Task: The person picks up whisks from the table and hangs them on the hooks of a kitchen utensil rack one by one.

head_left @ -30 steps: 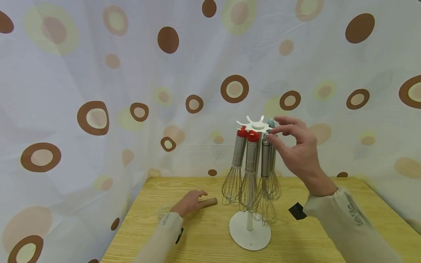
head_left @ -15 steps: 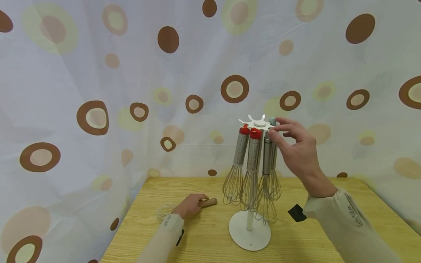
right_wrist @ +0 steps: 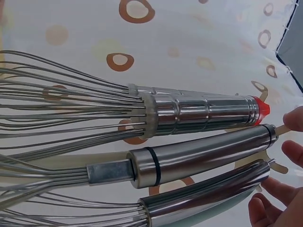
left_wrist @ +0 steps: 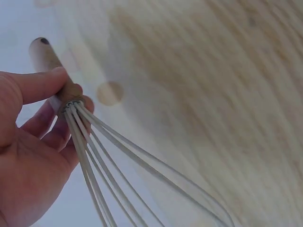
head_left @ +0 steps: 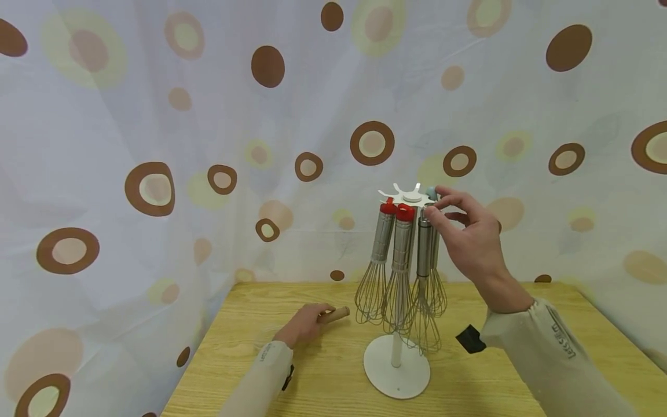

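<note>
My left hand [head_left: 304, 324] grips a whisk with a wooden handle [left_wrist: 49, 56] and pale wires [left_wrist: 118, 175] at the table's left. In the left wrist view its thumb presses the handle from one side, fingers curled behind. My right hand [head_left: 471, 237] is up at the top of a white whisk rack [head_left: 394, 376], thumb and forefinger around a hook end. From that hook hangs a steel whisk [right_wrist: 203, 153] with a dark ring. The other fingers are bent beside a second steel whisk [right_wrist: 208, 196]. Two red-topped whisks [head_left: 401, 243] hang at the rack's left.
The wooden table [head_left: 323, 382] ends at a white curtain [head_left: 292, 104] with brown and yellow spots behind and at both sides. Several bare hooks [head_left: 396, 187] stick out at the back of the rack. A black tab [head_left: 471, 339] hangs from the right sleeve.
My left hand has closed around the wooden handle and shifted it slightly rightward, tilting its end up. The rack's top and hanging whisks have shifted slightly right while the right hand stays at the hooks.
</note>
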{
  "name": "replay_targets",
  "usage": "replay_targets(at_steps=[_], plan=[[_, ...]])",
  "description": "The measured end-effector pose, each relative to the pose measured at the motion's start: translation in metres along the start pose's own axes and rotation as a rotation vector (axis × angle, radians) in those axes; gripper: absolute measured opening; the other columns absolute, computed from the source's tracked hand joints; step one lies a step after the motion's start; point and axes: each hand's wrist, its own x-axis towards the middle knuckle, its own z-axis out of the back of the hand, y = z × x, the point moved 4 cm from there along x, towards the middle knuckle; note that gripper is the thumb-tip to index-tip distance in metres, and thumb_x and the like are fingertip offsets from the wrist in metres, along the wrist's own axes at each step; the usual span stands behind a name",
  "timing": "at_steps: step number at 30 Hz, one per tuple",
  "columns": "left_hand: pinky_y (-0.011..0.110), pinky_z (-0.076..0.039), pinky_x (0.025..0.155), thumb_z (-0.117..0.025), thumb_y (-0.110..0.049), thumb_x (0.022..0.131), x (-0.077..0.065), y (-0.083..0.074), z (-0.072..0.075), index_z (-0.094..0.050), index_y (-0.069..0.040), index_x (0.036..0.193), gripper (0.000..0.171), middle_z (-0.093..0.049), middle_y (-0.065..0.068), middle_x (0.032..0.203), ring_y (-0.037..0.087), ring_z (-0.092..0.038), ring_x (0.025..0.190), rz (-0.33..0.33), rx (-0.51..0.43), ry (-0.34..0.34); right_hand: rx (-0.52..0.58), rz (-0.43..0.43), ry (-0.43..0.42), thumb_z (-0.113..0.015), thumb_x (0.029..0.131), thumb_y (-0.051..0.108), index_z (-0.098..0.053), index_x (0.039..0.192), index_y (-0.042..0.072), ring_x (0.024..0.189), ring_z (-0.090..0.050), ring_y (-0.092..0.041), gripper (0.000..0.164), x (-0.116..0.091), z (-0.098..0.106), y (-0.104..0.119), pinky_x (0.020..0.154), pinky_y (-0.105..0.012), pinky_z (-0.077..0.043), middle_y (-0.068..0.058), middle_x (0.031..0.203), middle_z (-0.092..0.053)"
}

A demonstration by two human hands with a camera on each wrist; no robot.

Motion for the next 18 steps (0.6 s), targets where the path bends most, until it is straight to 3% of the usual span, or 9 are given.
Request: replay_targets(at_steps=[4,10,14,18], plan=[[0.039,-0.05,0.082,-0.06,0.004,0.089,0.006,-0.01,0.015,-0.053,-0.008,0.133,0.046,-0.06,0.015,0.117,0.028,-0.06,0.102,-0.042,-0.093,-0.102,0.018,0.014,-0.008,-0.063,0.092,0.018,-0.06,0.101,-0.001,0.091,-0.059,-0.011,0.021,0.0,-0.001,0.0,0.075,-0.018,-0.047,-0.007,0.132,-0.054],[0.039,-0.049,0.086,-0.058,0.003,0.091,0.013,-0.033,0.047,-0.048,-0.007,0.138,0.048,-0.057,0.015,0.123,0.029,-0.056,0.109,-0.085,-0.329,-0.275,-0.012,0.01,-0.002,-0.062,0.093,0.02,-0.065,0.105,-0.002,0.091,-0.057,-0.009,0.025,-0.001,0.0,0.0,0.075,-0.017,-0.046,-0.006,0.135,-0.052],[0.038,-0.047,0.089,-0.06,-0.001,0.092,0.012,-0.055,0.074,-0.048,-0.014,0.139,0.05,-0.056,0.012,0.124,0.027,-0.055,0.111,-0.083,-0.482,-0.382,-0.028,-0.005,-0.001,-0.062,0.092,0.02,-0.066,0.106,-0.003,0.093,-0.058,-0.006,0.027,-0.001,0.0,0.0,0.077,-0.015,-0.046,-0.005,0.136,-0.052],[0.041,-0.046,0.092,-0.06,-0.001,0.091,0.01,-0.082,0.103,-0.048,-0.017,0.139,0.052,-0.055,0.013,0.127,0.027,-0.055,0.113,-0.138,-0.631,-0.459,-0.041,-0.02,0.007,-0.062,0.093,0.021,-0.066,0.105,-0.003,0.1,-0.058,-0.008,0.027,-0.001,0.0,0.001,0.078,-0.014,-0.045,-0.003,0.137,-0.051]])
